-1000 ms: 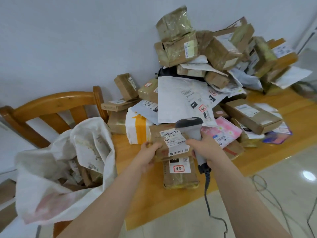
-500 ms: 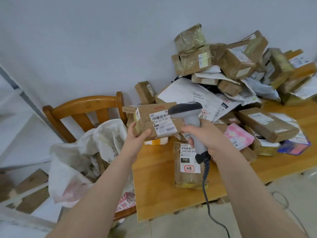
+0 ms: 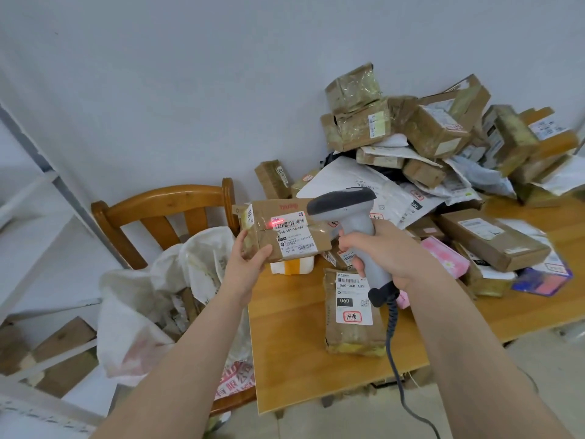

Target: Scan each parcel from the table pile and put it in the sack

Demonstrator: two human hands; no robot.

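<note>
The left hand (image 3: 250, 264) is closed around the lower left corner of a small brown cardboard parcel with a white shipping label (image 3: 281, 231), thumb on the front face and fingers behind, holding it up in the air above the gap between the bench and the sack. The right hand (image 3: 383, 251) is wrapped tight around the grip of a grey corded handheld scanner (image 3: 345, 210), whose nose points at the label; a red spot glows at the left end of the barcode.

The parcel looks light and stiff to me, a taped carton that one hand carries by a corner without sagging. The glossy tape could be slippery, so I would grip across bare cardboard edges.

The white woven sack (image 3: 164, 299) gapes open on the wooden chair (image 3: 164, 204) just left of the pale wooden bench (image 3: 291, 359), where the heaped pile of boxes and mailers (image 3: 421, 144) waits.
</note>
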